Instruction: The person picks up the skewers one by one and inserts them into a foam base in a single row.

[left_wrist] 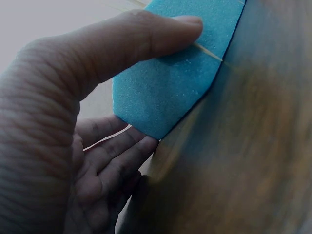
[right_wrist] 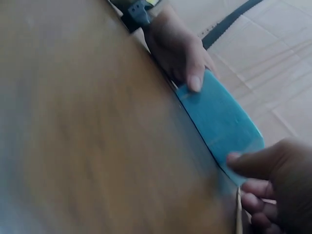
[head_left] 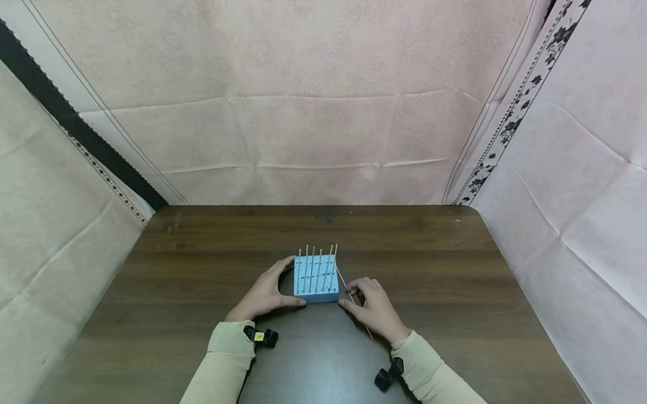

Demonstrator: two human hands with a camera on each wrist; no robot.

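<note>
A light blue block [head_left: 316, 298], foam-like in the left wrist view, sits mid-table. Several thin pale sticks [head_left: 307, 268] run over its top past the far edge; whether they stand or lie is unclear. My left hand [head_left: 265, 292] grips the block's left end, thumb across the front face, fingers round the far side. At the front right corner, my right hand's [head_left: 374, 307] thumb touches the block, its other fingers curled beside it. A loose thin stick [right_wrist: 239, 214] slants past those fingers, passing partly under the hand; whether they pinch it, I cannot tell.
The block rests on a brown wood-grain table [head_left: 223, 241]. Pale patterned cloth [head_left: 310, 137] hangs behind the table and along both sides. A black strap device [head_left: 261, 336] is on the left wrist, another [head_left: 389, 375] on the right.
</note>
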